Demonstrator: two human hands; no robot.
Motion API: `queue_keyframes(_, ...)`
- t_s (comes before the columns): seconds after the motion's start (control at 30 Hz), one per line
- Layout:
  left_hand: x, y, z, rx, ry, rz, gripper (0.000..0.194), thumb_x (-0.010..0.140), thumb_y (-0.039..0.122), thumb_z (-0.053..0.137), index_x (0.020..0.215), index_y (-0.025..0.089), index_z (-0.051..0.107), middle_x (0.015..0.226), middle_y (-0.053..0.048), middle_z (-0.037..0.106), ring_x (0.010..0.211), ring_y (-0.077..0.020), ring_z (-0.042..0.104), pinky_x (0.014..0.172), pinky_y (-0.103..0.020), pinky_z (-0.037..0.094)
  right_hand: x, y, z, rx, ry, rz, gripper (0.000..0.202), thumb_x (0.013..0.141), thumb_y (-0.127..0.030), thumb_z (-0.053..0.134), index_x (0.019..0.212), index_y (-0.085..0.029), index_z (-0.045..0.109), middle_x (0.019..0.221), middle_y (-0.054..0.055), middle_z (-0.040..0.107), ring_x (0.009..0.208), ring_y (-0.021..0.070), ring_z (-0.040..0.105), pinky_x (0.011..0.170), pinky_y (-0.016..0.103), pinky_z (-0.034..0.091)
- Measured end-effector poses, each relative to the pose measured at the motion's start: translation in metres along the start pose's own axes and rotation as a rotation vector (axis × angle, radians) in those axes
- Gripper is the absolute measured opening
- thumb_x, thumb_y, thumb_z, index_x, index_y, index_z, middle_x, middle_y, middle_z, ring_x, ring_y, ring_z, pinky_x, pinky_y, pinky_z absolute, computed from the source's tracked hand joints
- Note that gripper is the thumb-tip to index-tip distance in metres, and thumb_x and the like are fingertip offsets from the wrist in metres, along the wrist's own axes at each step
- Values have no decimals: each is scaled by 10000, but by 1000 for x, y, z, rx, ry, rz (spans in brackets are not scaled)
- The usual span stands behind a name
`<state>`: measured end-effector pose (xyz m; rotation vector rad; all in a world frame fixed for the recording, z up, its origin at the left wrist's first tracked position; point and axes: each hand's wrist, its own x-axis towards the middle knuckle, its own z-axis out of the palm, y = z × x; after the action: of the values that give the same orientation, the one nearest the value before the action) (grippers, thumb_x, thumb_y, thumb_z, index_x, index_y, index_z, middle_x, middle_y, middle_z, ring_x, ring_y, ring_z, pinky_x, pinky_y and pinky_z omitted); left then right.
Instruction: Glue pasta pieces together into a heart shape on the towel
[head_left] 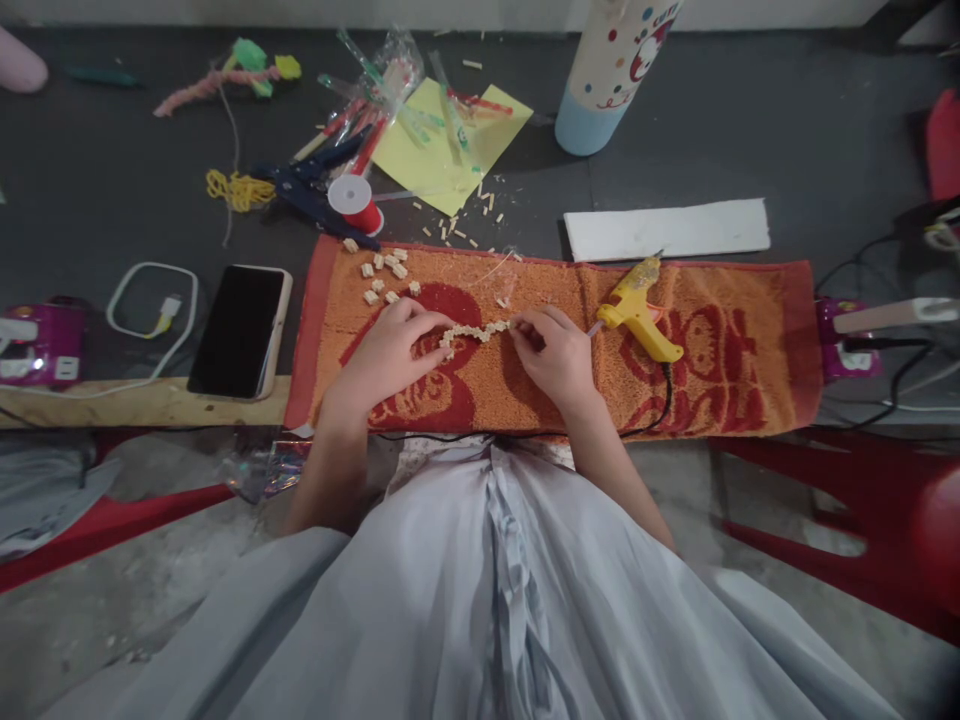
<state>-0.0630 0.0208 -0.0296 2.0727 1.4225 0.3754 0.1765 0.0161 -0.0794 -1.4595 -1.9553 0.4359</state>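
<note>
A strip of small pale wooden pieces (480,332), joined in a zigzag, spans the gap between my two hands above the orange towel (547,390). Its left end is pinched between the thumb and fingers of my left hand (397,350). At the other end, the fingertips of my right hand (553,350) close on the strip. Several little bundles of the same pale wood (390,262) lie on the towel beyond my left hand. To the right of my right hand rests a yellow glue gun (641,312), its cord running toward me.
A phone (241,330) lies left of the towel. Behind it are blue pliers (307,190), a red thread spool (355,204), yellow paper (420,150) with wood bits, and a tall bottle (600,100). A white foam strip (667,230) lies behind the glue gun.
</note>
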Motion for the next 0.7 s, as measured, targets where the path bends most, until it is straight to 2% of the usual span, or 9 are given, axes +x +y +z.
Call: queue_keyframes(0.7, -1, -1, 0, 9, -6, 6, 302, 892, 345, 605, 1160, 213, 649, 1054, -49, 522, 1067, -215, 548, 1020, -394, 443, -1, 0, 0, 44, 2, 35, 100, 878, -218, 587, 907, -194, 680, 856, 58, 674, 716, 170, 623, 655, 288, 507)
